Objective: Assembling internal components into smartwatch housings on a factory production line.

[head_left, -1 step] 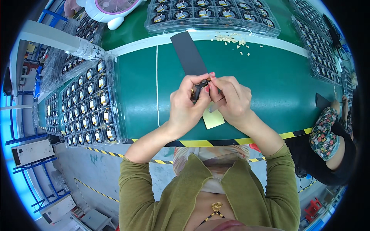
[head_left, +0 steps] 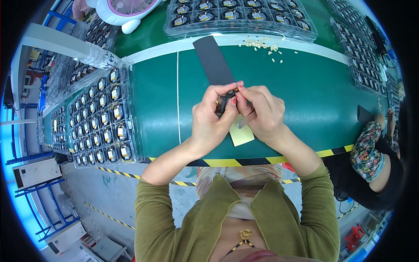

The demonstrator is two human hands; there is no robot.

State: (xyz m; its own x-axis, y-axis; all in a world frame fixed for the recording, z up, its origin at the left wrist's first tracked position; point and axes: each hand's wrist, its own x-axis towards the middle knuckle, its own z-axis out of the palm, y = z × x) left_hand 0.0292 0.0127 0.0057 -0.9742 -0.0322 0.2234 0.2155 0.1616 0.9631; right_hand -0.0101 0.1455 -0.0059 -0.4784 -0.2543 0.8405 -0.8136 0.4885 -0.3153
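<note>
Black component [head_left: 224, 105] slants away rightward in the left hand [head_left: 210, 120].

- I'm looking down on a green table [head_left: 314, 100], its near edge bound with yellow-and-black tape [head_left: 216, 163].
- On my left a thin white line [head_left: 178, 96] crosses it; a pale strip [head_left: 323, 50] curves along the far side.
- A dark grey strip [head_left: 213, 59] lies flat, its far end over the pale one.
- I see yellow paper [head_left: 242, 136] near the taped edge.
- Small cream-coloured bits [head_left: 263, 44] lie scattered right of the grey strip.
- Clear plastic trays [head_left: 136, 135] of round dark parts [head_left: 117, 112] sit left, far and right.
</note>
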